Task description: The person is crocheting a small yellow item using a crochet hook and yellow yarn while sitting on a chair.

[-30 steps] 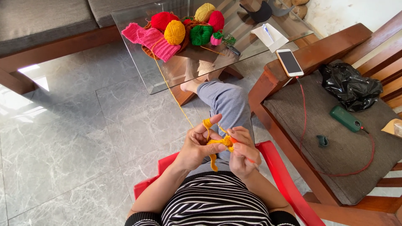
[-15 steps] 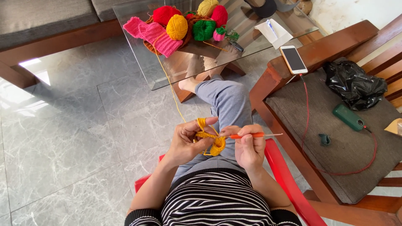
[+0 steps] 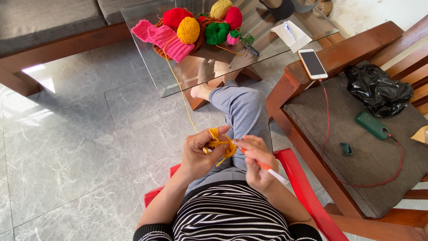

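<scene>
Small orange crochet piece (image 3: 221, 145) is sitting between both hands, over the lap. Left hand (image 3: 201, 154) is pinching it, thumb on top, strand looped over a finger. Right hand (image 3: 257, 163) is gripping the crochet hook (image 3: 265, 167), fingers closed round the orange-and-white handle. Half a sec ago the hook was lying out flat to the right w/ hands a bit apart; now it's tipping in toward the piece and the hands are closing up, so she's prob. working another stitch into it.

Orange yarn strand (image 3: 180, 91) is running away from the left hand, up to the yarn ball (image 3: 188, 30) on the glass table (image 3: 147, 58) ahead, among red, green, pink balls and a pink knitted piece (image 3: 167, 41). Off to the right of the right hand: phone (image 3: 312, 64) on a wooden chair arm, black bag (image 3: 378, 89).

Hook tip is hidden behind the yarn and fingers; can't make out the stitch itself. Red chair (image 3: 303, 187) is mostly covered by the body.
</scene>
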